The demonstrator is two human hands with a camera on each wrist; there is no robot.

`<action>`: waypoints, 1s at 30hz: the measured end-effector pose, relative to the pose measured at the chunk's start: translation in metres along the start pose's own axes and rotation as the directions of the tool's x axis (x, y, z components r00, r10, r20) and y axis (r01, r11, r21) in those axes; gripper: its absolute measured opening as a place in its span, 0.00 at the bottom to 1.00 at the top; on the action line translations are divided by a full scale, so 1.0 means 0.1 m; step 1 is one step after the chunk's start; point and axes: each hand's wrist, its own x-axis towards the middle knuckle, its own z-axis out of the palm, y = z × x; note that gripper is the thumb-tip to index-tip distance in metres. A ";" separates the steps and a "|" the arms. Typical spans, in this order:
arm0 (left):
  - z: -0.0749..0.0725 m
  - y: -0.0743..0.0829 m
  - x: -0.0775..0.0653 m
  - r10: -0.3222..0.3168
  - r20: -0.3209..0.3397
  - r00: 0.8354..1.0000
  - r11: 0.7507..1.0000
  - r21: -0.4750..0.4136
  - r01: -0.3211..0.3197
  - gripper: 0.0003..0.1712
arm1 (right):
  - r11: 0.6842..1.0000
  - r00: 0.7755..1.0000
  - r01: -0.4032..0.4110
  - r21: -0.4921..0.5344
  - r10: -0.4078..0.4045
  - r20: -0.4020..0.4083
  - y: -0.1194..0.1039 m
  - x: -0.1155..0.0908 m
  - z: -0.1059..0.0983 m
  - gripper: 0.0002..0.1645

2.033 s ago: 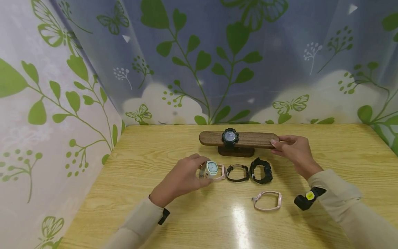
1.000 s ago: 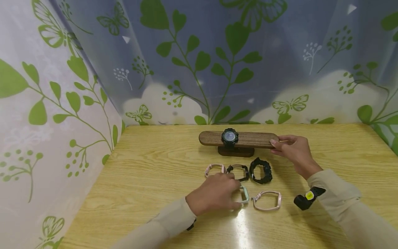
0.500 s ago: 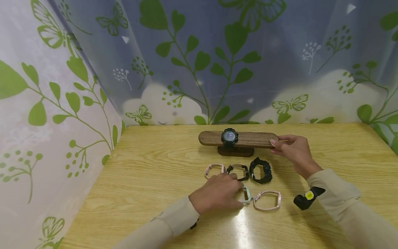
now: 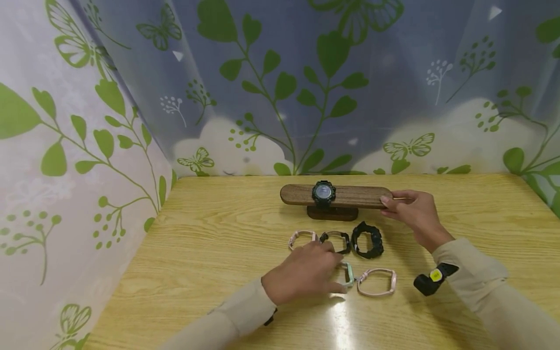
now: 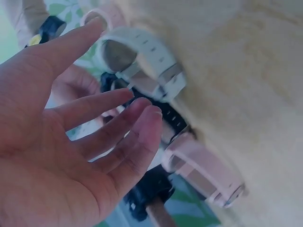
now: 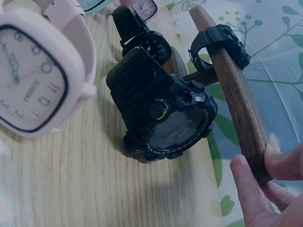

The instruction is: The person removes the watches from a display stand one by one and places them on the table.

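Observation:
My left hand (image 4: 304, 272) is held over the mint-green watch (image 4: 348, 274), which stands on its side on the table. In the left wrist view its fingers are loosely extended and apart from the pale mint strap (image 5: 154, 54). With thumb and fingers, my right hand (image 4: 415, 216) pinches the right end of a dark wooden watch stand (image 4: 358, 195). A black digital watch (image 4: 323, 192) is fastened round the stand's bar. To the right of the mint watch lies a pink watch (image 4: 393, 283), its dial facing the camera in the right wrist view.
Between the stand and the left hand is a row: a second pink watch (image 4: 302, 234), a slim black watch (image 4: 342, 250) partly covered by the left fingers, and a chunky black watch (image 4: 375, 240). A patterned curtain (image 4: 271, 146) borders the wooden table (image 4: 210, 233) behind.
The left hand carried the mint watch from the row's left end to the front, beside the pink watch, then loosened its fingers. The right hand has stayed on the stand.

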 end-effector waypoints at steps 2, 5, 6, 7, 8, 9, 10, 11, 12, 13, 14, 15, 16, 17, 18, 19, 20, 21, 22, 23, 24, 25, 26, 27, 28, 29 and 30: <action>-0.07 -0.02 -0.03 0.011 -0.038 0.999 1.000 -0.017 -0.011 0.32 | 1.000 1.000 0.001 0.000 -0.001 0.001 0.00 0.00 0.00 0.39; -0.22 -0.07 -0.05 0.008 -0.115 0.993 0.999 -0.042 -0.013 0.35 | 1.000 1.000 -0.003 0.001 0.003 0.001 0.00 0.01 0.00 0.39; -0.27 -0.10 -0.05 -0.001 -0.143 0.990 0.999 -0.047 -0.006 0.36 | 1.000 1.000 -0.005 0.001 0.005 0.000 0.00 0.01 -0.01 0.39; -0.32 -0.12 -0.06 -0.018 -0.168 0.986 0.999 -0.051 0.010 0.36 | 1.000 1.000 -0.006 0.000 0.006 -0.001 0.00 0.01 -0.01 0.39; -0.38 -0.15 -0.05 -0.035 -0.191 0.981 0.998 -0.050 0.026 0.37 | 1.000 1.000 -0.007 0.000 0.007 -0.001 0.00 0.01 -0.01 0.39; -0.43 -0.18 -0.05 -0.047 -0.218 0.975 0.998 -0.049 0.037 0.37 | 1.000 1.000 -0.008 0.002 0.008 -0.001 0.00 0.01 -0.01 0.39; -0.47 -0.22 -0.04 -0.055 -0.246 0.968 0.998 -0.043 0.046 0.38 | 1.000 1.000 -0.009 0.004 0.009 0.000 0.00 0.01 -0.01 0.39; -0.51 -0.26 -0.02 -0.068 -0.268 0.961 0.998 -0.037 0.060 0.39 | 1.000 1.000 -0.009 0.007 0.009 0.001 0.00 0.01 -0.01 0.39; -0.55 -0.29 -0.01 -0.076 -0.289 0.954 0.997 -0.032 0.070 0.40 | 1.000 1.000 -0.009 0.009 0.009 0.001 0.00 0.01 -0.01 0.39; -0.58 -0.33 0.02 -0.087 -0.305 0.948 0.996 -0.023 0.084 0.41 | 1.000 1.000 -0.009 0.010 0.009 0.001 0.00 0.01 -0.01 0.39; -0.61 -0.37 0.04 -0.095 -0.320 0.943 0.995 -0.012 0.096 0.42 | 1.000 1.000 -0.009 0.011 0.009 0.002 0.00 0.01 -0.01 0.39; -0.63 -0.41 0.07 -0.103 -0.329 0.939 0.994 -0.010 0.106 0.43 | 1.000 1.000 -0.009 0.012 0.009 0.001 0.00 0.01 -0.01 0.39; -0.65 -0.44 0.10 -0.116 -0.330 0.937 0.993 -0.006 0.121 0.44 | 1.000 1.000 -0.008 0.011 0.008 0.000 0.00 0.01 -0.01 0.39; -0.66 -0.48 0.13 -0.135 -0.325 0.936 0.990 -0.012 0.139 0.45 | 1.000 1.000 -0.009 0.009 0.009 -0.001 0.00 0.01 -0.01 0.39; -0.67 -0.52 0.16 -0.152 -0.320 0.935 0.988 -0.020 0.153 0.46 | 1.000 1.000 -0.009 0.008 0.009 -0.002 0.00 0.00 -0.01 0.39; -0.68 -0.55 0.19 -0.172 -0.309 0.935 0.985 -0.029 0.172 0.46 | 1.000 1.000 -0.010 0.005 0.010 -0.003 0.00 0.00 0.00 0.39; -0.68 -0.58 0.22 -0.192 -0.295 0.936 0.981 -0.041 0.189 0.47 | 1.000 1.000 -0.012 0.005 0.012 -0.003 0.00 0.00 0.00 0.39; -0.67 -0.62 0.25 -0.211 -0.283 0.936 0.978 -0.058 0.202 0.48 | 1.000 1.000 -0.014 0.003 0.014 -0.003 0.00 0.00 0.00 0.39; -0.67 -0.65 0.27 -0.225 -0.273 0.935 0.974 -0.071 0.214 0.50 | 1.000 1.000 -0.015 0.001 0.015 -0.002 0.00 0.00 0.00 0.39; -0.66 -0.68 0.29 -0.240 -0.265 0.934 0.970 -0.089 0.224 0.51 | 1.000 1.000 -0.016 -0.002 0.016 -0.003 0.00 -0.01 0.00 0.39; -0.64 -0.71 0.31 -0.250 -0.260 0.932 0.968 -0.096 0.233 0.53 | 1.000 1.000 -0.016 -0.004 0.016 -0.002 0.00 -0.01 0.00 0.39; -0.63 -0.73 0.33 -0.259 -0.256 0.931 0.965 -0.103 0.240 0.55 | 1.000 1.000 -0.015 -0.006 0.015 -0.002 -0.01 -0.01 0.00 0.39; -0.61 -0.76 0.35 -0.265 -0.252 0.931 0.963 -0.106 0.246 0.57 | 1.000 1.000 -0.014 -0.009 0.014 -0.002 -0.01 -0.01 0.00 0.39; -0.60 -0.79 0.38 -0.270 -0.248 0.930 0.962 -0.111 0.250 0.59 | 1.000 1.000 -0.013 -0.011 0.013 -0.002 -0.01 -0.01 0.00 0.39; -0.58 -0.82 0.40 -0.274 -0.244 0.930 0.961 -0.110 0.254 0.60 | 1.000 1.000 -0.012 -0.010 0.012 -0.002 -0.01 -0.01 0.00 0.39; -0.56 -0.84 0.42 -0.277 -0.239 0.931 0.960 -0.108 0.258 0.62 | 1.000 1.000 -0.012 -0.009 0.012 -0.001 -0.02 -0.01 0.00 0.39; -0.55 -0.86 0.44 -0.279 -0.233 0.932 0.960 -0.107 0.260 0.63 | 1.000 1.000 -0.010 -0.008 0.010 0.001 -0.02 -0.01 0.00 0.39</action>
